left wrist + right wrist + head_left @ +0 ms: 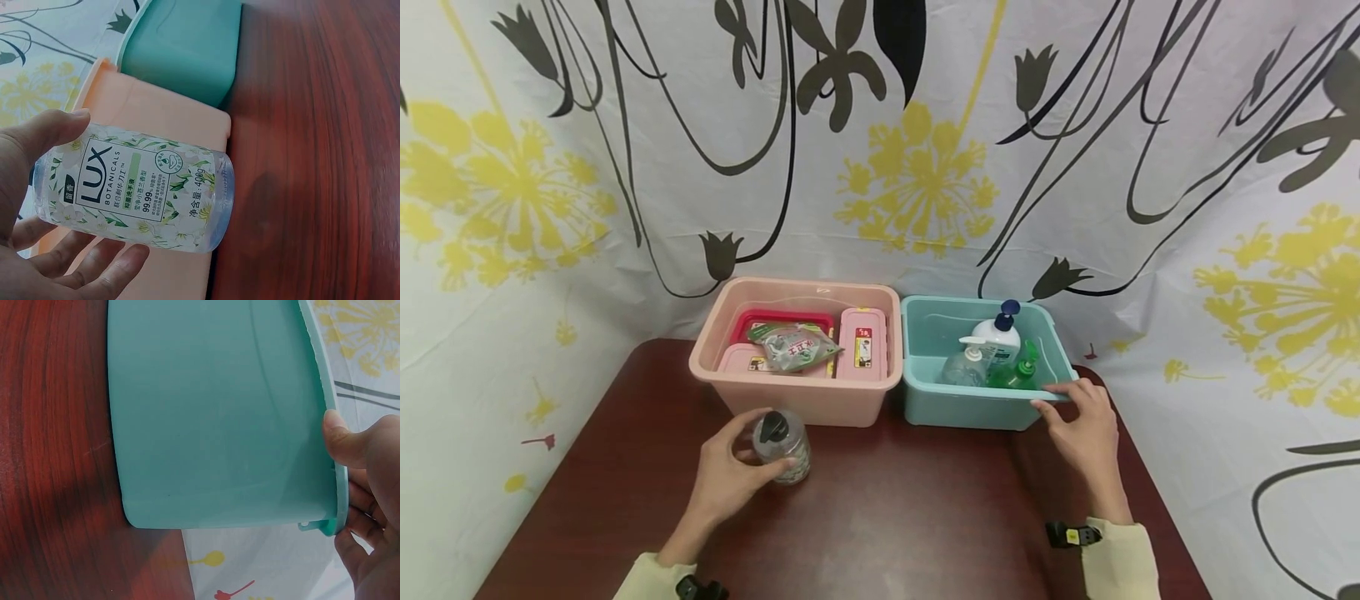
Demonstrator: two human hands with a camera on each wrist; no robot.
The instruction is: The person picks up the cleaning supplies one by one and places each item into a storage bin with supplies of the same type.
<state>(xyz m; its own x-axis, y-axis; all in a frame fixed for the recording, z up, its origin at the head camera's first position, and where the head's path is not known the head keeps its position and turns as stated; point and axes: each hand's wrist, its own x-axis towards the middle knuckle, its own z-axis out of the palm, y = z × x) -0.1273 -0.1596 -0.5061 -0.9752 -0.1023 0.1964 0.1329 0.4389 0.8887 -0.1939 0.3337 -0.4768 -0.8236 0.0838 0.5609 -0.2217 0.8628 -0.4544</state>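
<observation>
My left hand (730,467) grips a clear hand soap bottle (792,467) in front of the pink bin. A black top shows on it in the head view. In the left wrist view, the hand soap bottle (137,187) has a floral LUX label, with the thumb on one side and fingers on the other. My right hand (1084,425) pinches the front right rim of a teal bin (970,410). Seen from the right wrist, the thumb of the right hand (375,469) lies on the outer face of the rim and the fingers reach over the inside.
The teal bin holds a white pump bottle (997,337), a clear pump bottle (964,371) and a green one (1019,372). Inside the pink bin (805,404) are pink boxes (862,342) and a plastic packet (793,346). Both stand on a dark wooden table (895,517) against a patterned curtain (880,167).
</observation>
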